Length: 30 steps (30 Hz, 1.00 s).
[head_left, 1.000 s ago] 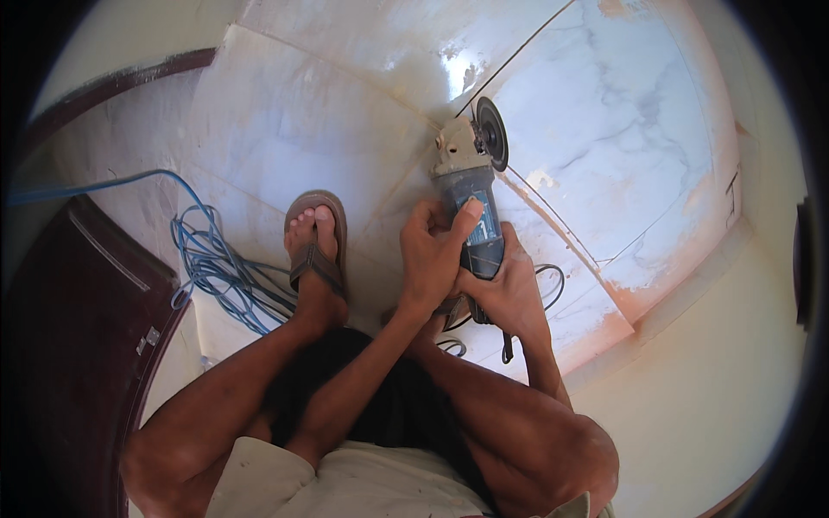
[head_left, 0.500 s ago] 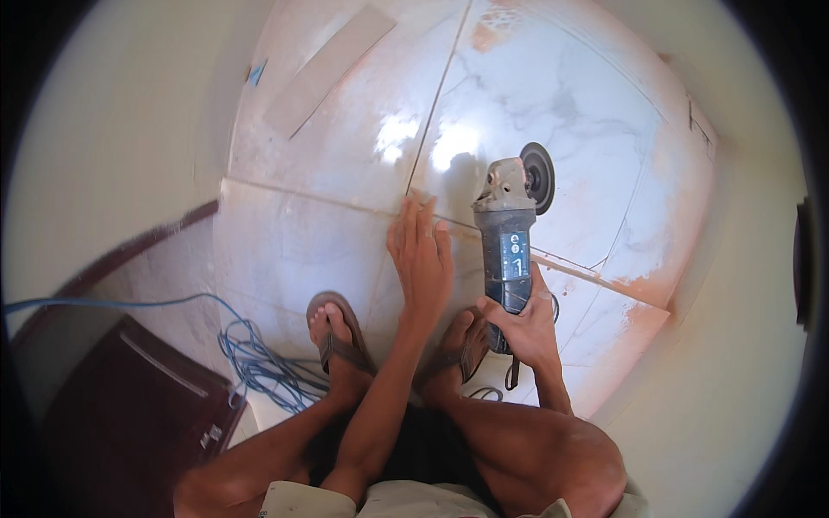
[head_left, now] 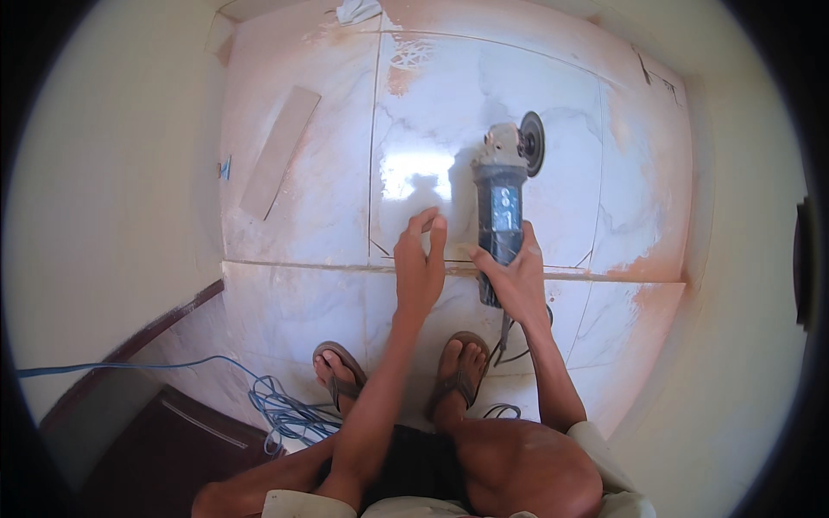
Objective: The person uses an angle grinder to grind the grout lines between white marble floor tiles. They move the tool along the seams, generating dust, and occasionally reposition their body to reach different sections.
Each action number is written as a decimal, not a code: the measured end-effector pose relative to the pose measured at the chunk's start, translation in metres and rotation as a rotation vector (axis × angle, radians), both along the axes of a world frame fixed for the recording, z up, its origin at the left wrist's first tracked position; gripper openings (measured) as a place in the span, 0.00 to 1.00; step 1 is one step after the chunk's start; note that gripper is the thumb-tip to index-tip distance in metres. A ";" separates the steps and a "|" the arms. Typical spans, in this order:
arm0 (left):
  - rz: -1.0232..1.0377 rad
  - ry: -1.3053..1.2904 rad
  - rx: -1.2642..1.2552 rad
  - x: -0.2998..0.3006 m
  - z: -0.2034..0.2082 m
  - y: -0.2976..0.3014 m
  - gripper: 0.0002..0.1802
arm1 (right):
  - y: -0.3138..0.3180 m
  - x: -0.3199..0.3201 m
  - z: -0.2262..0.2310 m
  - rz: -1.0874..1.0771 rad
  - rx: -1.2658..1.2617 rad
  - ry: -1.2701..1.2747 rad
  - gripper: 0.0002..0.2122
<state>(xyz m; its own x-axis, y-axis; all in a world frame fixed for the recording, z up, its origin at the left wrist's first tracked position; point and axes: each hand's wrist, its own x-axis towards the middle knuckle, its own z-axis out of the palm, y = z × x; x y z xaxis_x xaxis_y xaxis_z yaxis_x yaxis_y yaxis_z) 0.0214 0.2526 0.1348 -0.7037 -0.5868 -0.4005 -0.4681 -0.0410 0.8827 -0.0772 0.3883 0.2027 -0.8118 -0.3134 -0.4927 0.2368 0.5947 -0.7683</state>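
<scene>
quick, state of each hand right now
Left hand: open, loosely curved, nothing visible in it.
Right hand: closed around the rear part of the angle grinder.

Strip (head_left: 281,154) on tiles (head_left: 341,173), left of grinder (head_left: 498,198); cable coil (head_left: 287,414) left of 2 sandals (head_left: 467,388).

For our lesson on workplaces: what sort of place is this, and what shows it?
Probably a room under construction or repair: marble-patterned floor tiles with reddish smears, a flat strip lying on them, and an angle grinder in the person's right hand.
</scene>
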 end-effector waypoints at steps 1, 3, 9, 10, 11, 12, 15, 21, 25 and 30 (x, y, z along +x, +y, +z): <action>0.000 0.076 0.118 -0.015 0.001 -0.007 0.35 | -0.007 -0.004 -0.006 -0.010 -0.034 0.015 0.27; -0.007 0.120 0.114 -0.039 -0.002 -0.018 0.37 | -0.018 -0.011 -0.018 -0.011 -0.046 0.070 0.29; -0.133 0.094 0.363 -0.128 -0.029 -0.063 0.37 | -0.066 -0.069 -0.052 -0.066 -0.017 0.018 0.33; -0.160 0.080 0.391 -0.138 -0.030 -0.068 0.36 | -0.070 -0.076 -0.058 -0.065 0.000 0.021 0.33; -0.166 0.061 0.420 -0.149 -0.031 -0.072 0.36 | -0.071 -0.084 -0.068 -0.057 -0.008 0.066 0.34; -0.179 0.057 0.417 -0.159 -0.039 -0.079 0.36 | -0.077 -0.092 -0.077 -0.060 -0.008 0.075 0.34; -0.200 0.051 0.383 -0.182 -0.054 -0.093 0.37 | -0.090 -0.111 -0.093 -0.070 -0.032 0.107 0.35; -0.161 0.053 0.383 -0.206 -0.068 -0.103 0.40 | -0.101 -0.140 -0.116 -0.070 -0.056 0.105 0.37; -0.167 0.042 0.372 -0.215 -0.071 -0.107 0.41 | -0.103 -0.149 -0.121 -0.069 -0.038 0.077 0.37; -0.150 0.047 0.365 -0.218 -0.075 -0.108 0.40 | -0.105 -0.152 -0.122 -0.064 -0.051 0.097 0.38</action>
